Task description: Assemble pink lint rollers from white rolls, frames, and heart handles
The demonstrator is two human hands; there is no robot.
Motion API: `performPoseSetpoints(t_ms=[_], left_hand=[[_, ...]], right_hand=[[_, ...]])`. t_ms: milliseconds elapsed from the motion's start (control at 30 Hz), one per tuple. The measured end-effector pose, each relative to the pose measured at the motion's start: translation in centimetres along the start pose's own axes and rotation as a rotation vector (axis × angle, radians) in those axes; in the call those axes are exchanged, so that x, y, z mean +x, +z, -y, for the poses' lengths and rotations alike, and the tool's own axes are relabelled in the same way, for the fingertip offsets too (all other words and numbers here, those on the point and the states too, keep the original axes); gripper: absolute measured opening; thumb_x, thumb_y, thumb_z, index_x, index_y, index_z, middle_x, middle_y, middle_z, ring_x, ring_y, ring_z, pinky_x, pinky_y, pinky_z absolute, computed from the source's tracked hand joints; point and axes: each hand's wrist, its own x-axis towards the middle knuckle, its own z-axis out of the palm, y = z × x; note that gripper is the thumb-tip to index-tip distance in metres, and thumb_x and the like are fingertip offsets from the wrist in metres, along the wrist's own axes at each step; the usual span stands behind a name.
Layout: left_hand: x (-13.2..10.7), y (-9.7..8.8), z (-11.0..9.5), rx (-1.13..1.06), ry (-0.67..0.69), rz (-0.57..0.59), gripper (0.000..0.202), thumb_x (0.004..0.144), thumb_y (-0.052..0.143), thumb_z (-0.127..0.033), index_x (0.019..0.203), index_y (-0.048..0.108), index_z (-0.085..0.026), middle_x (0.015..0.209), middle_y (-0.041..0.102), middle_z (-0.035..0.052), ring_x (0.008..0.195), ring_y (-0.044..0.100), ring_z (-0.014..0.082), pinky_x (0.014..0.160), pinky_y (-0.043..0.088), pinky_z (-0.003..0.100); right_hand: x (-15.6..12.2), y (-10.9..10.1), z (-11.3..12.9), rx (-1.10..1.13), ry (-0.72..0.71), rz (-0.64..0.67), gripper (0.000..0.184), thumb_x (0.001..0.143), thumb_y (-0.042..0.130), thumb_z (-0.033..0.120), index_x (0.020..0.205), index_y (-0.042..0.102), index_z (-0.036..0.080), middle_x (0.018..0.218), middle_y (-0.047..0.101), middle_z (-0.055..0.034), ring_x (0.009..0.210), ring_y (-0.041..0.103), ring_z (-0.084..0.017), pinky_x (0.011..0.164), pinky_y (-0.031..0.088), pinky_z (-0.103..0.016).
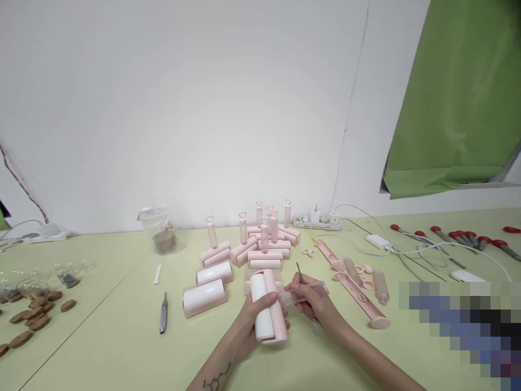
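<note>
A lint roller (pixel 262 309) with a white paper roll and pink cover is gripped in my left hand (pixel 248 323), fingers wrapped around its lower part. My right hand (pixel 319 307) closes on the translucent pink handle (pixel 323 289) that points at the roller's side. From the top of my right fingers sticks a thin dark metal tool (pixel 300 273), its kind unclear. Behind the held roller lies another pale pink piece (pixel 247 282), partly hidden. To the left are two loose white rolls (pixel 204 297), lying on their sides. Several pink lint rollers (pixel 265 259) with upright handles stand farther back.
Pink half-covers (pixel 362 298), clear handle pieces (pixel 381 287) and small pink parts lie at right. A metal screwdriver-like tool (pixel 163 313) lies at left, near cork discs (pixel 38 312). A power strip (pixel 317 224), cables and red-ended tools (pixel 459 236) sit farther back. Another person appears at lower right, blurred.
</note>
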Motion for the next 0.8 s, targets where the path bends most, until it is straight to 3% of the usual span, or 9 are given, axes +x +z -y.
performPoseSetpoints(t_ms=[100,200,267,333,400,500,633,733,800], left_hand=[[-0.2,-0.3,0.0,0.05,-0.089,-0.031,0.045,0.061,0.067,-0.03,0.094,0.04,-0.016,0.06,0.058,0.0009,0.053,0.059,0.0174,0.052,0.047,0.03],[-0.4,-1.1,-0.1,0.128,-0.226,0.16,0.059,0.053,0.072,-0.027,0.1,0.037,-0.019,0.058,0.059,-0.0012,0.051,0.06,0.0182,0.051,0.047,0.032],[-0.3,-1.3,0.1,0.154,-0.235,0.256,0.061,0.054,0.072,-0.029,0.102,0.035,-0.02,0.061,0.061,-0.0002,0.051,0.06,0.0186,0.052,0.047,0.033],[-0.1,-1.3,0.4,0.128,-0.138,0.18,0.053,0.062,0.067,-0.037,0.101,0.035,-0.019,0.065,0.063,0.0022,0.054,0.062,0.0186,0.055,0.047,0.033],[0.2,-0.9,0.7,0.092,-0.04,0.053,0.045,0.07,0.058,-0.044,0.099,0.035,-0.018,0.068,0.064,0.005,0.057,0.062,0.019,0.058,0.048,0.033],[0.3,-0.3,0.9,0.068,0.058,-0.038,0.041,0.074,0.054,-0.041,0.101,0.036,-0.016,0.072,0.065,0.0076,0.065,0.063,0.0207,0.065,0.048,0.035],[0.4,-0.3,0.8,0.172,0.148,-0.101,0.043,0.074,0.055,-0.038,0.104,0.036,-0.015,0.079,0.065,0.0098,0.075,0.062,0.0223,0.068,0.047,0.035],[0.6,-0.7,0.6,0.427,0.304,-0.286,0.042,0.071,0.056,-0.039,0.102,0.04,-0.017,0.082,0.062,0.0073,0.074,0.06,0.022,0.067,0.046,0.034],[0.5,-0.8,0.4,0.67,0.447,-0.408,0.035,0.07,0.057,-0.038,0.095,0.044,-0.018,0.079,0.06,0.0041,0.072,0.058,0.0207,0.066,0.044,0.032]], right_hand=[[-0.2,-0.3,-0.5,0.064,0.024,0.035,0.026,0.07,0.046,0.041,0.056,0.043,0.019,0.036,0.032,0.0095,0.03,0.015,-0.004,0.031,0.011,-0.016],[0.0,-1.7,0.2,0.035,0.048,0.08,0.033,0.071,0.039,0.045,0.049,0.038,0.021,0.033,0.028,0.009,0.027,0.014,-0.005,0.029,0.013,-0.018],[0.5,-3.1,1.2,0.021,0.056,0.078,0.035,0.075,0.035,0.046,0.053,0.044,0.02,0.034,0.027,0.0092,0.028,0.015,-0.006,0.03,0.014,-0.018],[1.2,-4.5,2.0,-0.191,-0.002,-0.009,0.03,0.079,0.036,0.045,0.072,0.051,0.019,0.044,0.038,0.0079,0.031,0.021,-0.006,0.033,0.017,-0.018],[2.1,-5.8,2.1,-0.667,-0.09,-0.137,0.024,0.079,0.041,0.041,0.089,0.05,0.021,0.065,0.052,0.0032,0.042,0.036,-0.008,0.039,0.024,-0.019],[3.3,-7.2,0.6,-1.216,-0.115,-0.219,0.015,0.077,0.044,0.022,0.088,0.055,0.021,0.085,0.056,-0.0039,0.06,0.05,-0.013,0.048,0.028,-0.022],[3.8,-7.9,-1.5,-1.327,-0.039,-0.211,0.025,0.069,0.046,0.008,0.089,0.059,0.015,0.086,0.056,-0.0105,0.057,0.052,-0.016,0.047,0.025,-0.024],[3.0,-7.1,-0.9,-1.359,-0.048,-0.218,0.031,0.075,0.044,0.018,0.105,0.051,0.014,0.098,0.053,-0.0131,0.062,0.054,-0.019,0.048,0.029,-0.026],[1.9,-5.6,0.2,-1.296,-0.128,-0.128,0.024,0.084,0.035,0.027,0.1,0.05,0.018,0.096,0.054,-0.0084,0.065,0.055,-0.018,0.051,0.034,-0.026]])
